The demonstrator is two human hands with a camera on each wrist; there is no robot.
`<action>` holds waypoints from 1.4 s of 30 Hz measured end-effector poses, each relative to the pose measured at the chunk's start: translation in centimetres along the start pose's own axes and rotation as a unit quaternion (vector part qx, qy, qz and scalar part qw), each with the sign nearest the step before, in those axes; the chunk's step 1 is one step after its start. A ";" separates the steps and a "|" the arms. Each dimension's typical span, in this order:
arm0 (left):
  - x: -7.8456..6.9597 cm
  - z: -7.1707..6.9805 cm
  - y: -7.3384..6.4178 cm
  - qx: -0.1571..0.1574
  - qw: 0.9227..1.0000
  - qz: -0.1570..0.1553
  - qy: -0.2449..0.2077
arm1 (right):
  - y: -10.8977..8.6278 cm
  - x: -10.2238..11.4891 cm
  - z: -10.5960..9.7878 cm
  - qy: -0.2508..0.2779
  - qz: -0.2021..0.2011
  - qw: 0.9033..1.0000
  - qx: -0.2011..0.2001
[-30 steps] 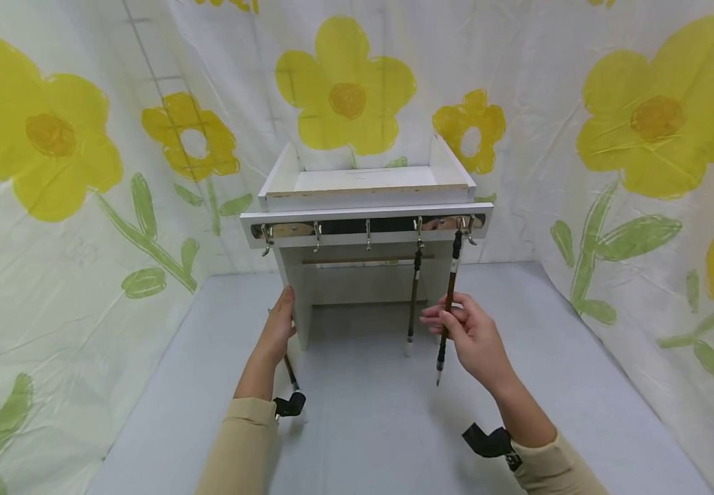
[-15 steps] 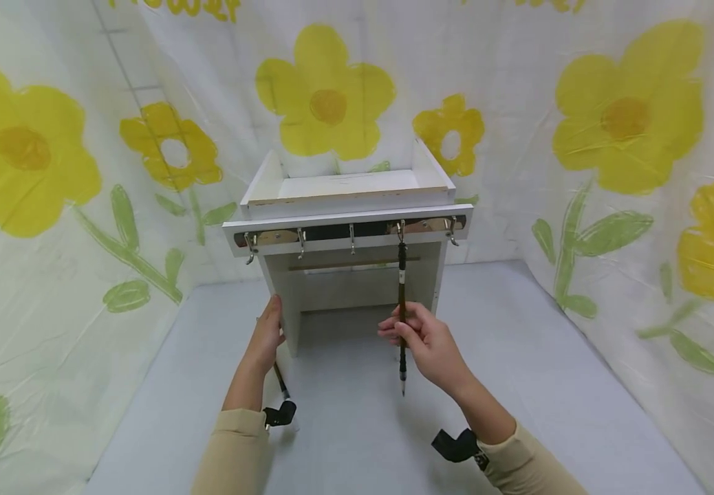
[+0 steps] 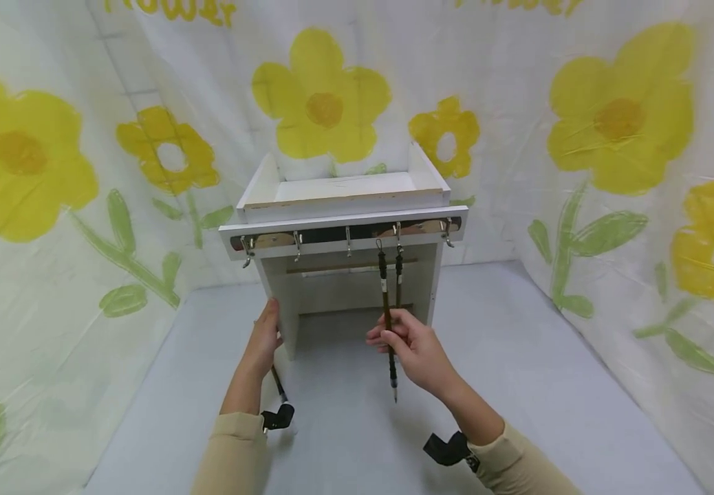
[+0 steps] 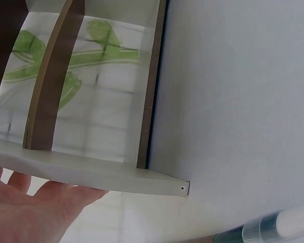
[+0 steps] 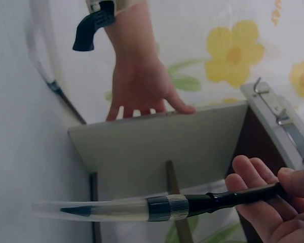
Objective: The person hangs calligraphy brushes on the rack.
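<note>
My right hand [image 3: 411, 349] pinches the shaft of a writing brush [image 3: 386, 289], tip down, with its hanging loop just below the metal hook strip [image 3: 326, 237]. In the right wrist view the brush [image 5: 167, 207] has a clear sleeve over its dark-tipped bristles. A second brush [image 3: 399, 275] hangs close behind from a hook on the right. My left hand [image 3: 263, 344] rests against the left side panel [image 5: 162, 136] of the white rack, its fingers extended along the panel's edge. A third brush [image 3: 279, 385] slants down past the left wrist, its middle hidden by the hand.
The white rack has an open shelf [image 3: 344, 185] on top and a thin wooden rail [image 3: 351, 266] across its opening. It stands on a pale table [image 3: 518, 399]. A flower-printed curtain [image 3: 505, 137] surrounds the back and sides.
My right hand has carried the brush leftward along the hook strip, from near the rightmost hook to left of the hanging brush. The left hand stays at the panel; the head view has shifted.
</note>
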State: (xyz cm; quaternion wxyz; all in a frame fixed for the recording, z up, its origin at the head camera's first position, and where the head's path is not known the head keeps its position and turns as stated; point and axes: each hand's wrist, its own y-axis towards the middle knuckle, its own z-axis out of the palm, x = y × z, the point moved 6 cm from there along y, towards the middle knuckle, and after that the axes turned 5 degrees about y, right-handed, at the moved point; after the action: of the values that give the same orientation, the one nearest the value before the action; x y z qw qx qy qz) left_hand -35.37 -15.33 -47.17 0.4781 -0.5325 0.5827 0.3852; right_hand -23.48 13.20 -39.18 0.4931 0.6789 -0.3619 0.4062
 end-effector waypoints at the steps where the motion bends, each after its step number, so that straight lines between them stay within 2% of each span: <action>1: 0.1 -0.1 -0.2 0.000 1.000 -0.003 0.001 | 0.1 -0.1 0.3 0.001 0.002 1.000 0.005; 8: 0.5 -0.5 -0.8 -0.005 1.000 -0.006 0.015 | 0.4 -0.4 1.9 0.006 -0.004 1.000 0.020; 14: 0.7 -0.6 -0.7 -0.007 1.000 -0.005 0.020 | 0.6 -0.9 2.8 0.010 0.014 0.999 0.030; 20: 0.5 -1.2 -1.2 -0.018 1.000 -0.004 0.019 | 1.0 -1.1 3.8 0.010 0.015 0.998 0.055; 29: 0.0 -0.4 -0.2 0.003 1.000 -0.002 0.014 | 0.8 -1.5 3.6 0.020 0.029 0.999 0.035; 42: 0.0 -0.2 -0.1 0.004 1.000 -0.005 0.005 | 1.6 -2.3 3.5 0.014 0.016 0.999 0.034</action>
State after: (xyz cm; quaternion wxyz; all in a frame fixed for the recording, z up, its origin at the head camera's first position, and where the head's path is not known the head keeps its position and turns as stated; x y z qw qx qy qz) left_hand -35.35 -15.56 -47.11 0.4785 -0.5356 0.5842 0.3780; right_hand -25.18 9.62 -41.25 0.4680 0.6836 -0.3519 0.4357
